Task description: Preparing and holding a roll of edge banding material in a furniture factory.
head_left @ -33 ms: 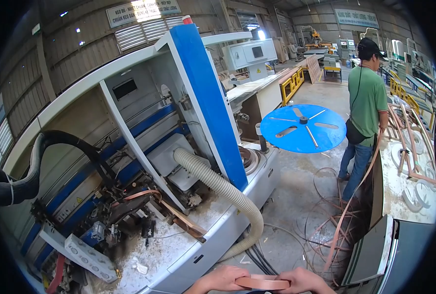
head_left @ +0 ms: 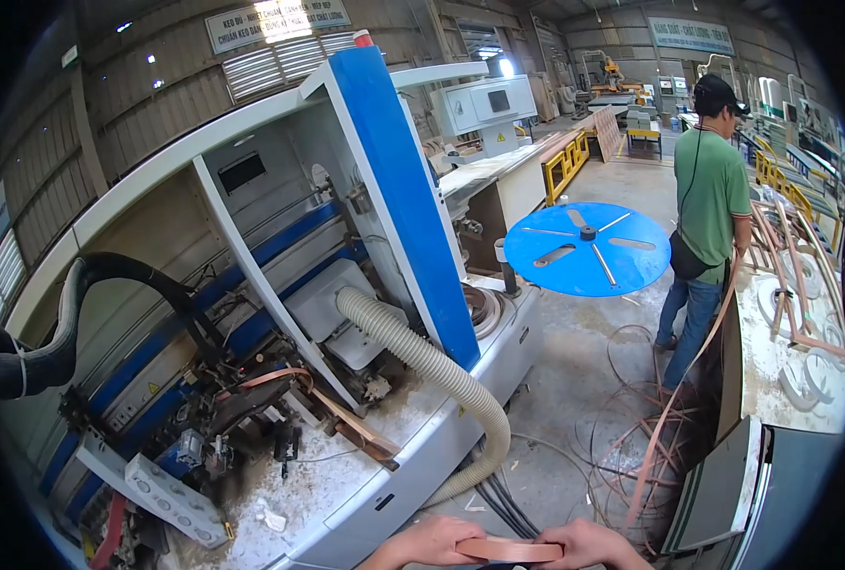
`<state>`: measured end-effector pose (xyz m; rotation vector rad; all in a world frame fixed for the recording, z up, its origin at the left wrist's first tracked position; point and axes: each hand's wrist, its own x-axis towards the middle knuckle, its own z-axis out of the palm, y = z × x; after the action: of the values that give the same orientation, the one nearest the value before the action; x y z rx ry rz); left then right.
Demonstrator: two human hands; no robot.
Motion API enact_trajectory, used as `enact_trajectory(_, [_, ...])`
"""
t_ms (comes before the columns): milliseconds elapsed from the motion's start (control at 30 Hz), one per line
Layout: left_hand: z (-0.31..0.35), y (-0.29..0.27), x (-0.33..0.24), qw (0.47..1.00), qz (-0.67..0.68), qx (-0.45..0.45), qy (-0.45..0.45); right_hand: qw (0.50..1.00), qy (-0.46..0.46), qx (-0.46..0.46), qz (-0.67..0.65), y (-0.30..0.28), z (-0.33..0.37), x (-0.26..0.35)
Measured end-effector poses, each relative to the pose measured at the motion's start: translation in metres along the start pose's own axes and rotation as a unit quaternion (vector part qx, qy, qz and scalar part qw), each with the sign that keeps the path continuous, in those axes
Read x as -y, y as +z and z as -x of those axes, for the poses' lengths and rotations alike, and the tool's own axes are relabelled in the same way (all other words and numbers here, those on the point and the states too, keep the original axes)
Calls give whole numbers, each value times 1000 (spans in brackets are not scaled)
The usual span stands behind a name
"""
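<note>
I see the left hand (head_left: pixel 434 540) and right hand (head_left: pixel 584 544) gripping a curved reddish-brown band (head_left: pixel 510 550), one at each end. Left of them stands a big white machine (head_left: pixel 375 502) with a blue post (head_left: pixel 405 199); its ribbed cream hose (head_left: pixel 455 380) bends down to the floor just beyond the hands, beside dark cables (head_left: pixel 504 503). Farther ahead and slightly right, I make out a slotted blue disc (head_left: pixel 636 266). To the right and well ahead of the hands, a co-worker (head_left: pixel 710 176) in a green shirt stands by a table (head_left: pixel 762 380), near a long brown strip (head_left: pixel 671 408) slanting down toward tangled strips (head_left: pixel 622 442).
</note>
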<state>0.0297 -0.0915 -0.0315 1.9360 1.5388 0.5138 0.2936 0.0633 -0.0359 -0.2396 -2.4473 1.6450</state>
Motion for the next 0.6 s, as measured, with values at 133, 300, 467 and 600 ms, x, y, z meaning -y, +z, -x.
enact_trajectory(133, [-3,-19,-26,996,54,-13,73,997,42,46,44,-5,3,6])
enact_trajectory(300, [6,8,30,997,23,-27,69,998,28,31,52,5,2,1])
enact_trajectory(467, [-19,1,-37,958,-103,-222,149,994,49,15,98,15,-2,-9])
enact_trajectory(600, [-33,15,-66,971,-78,-180,138,987,39,48,146,16,-8,-18])
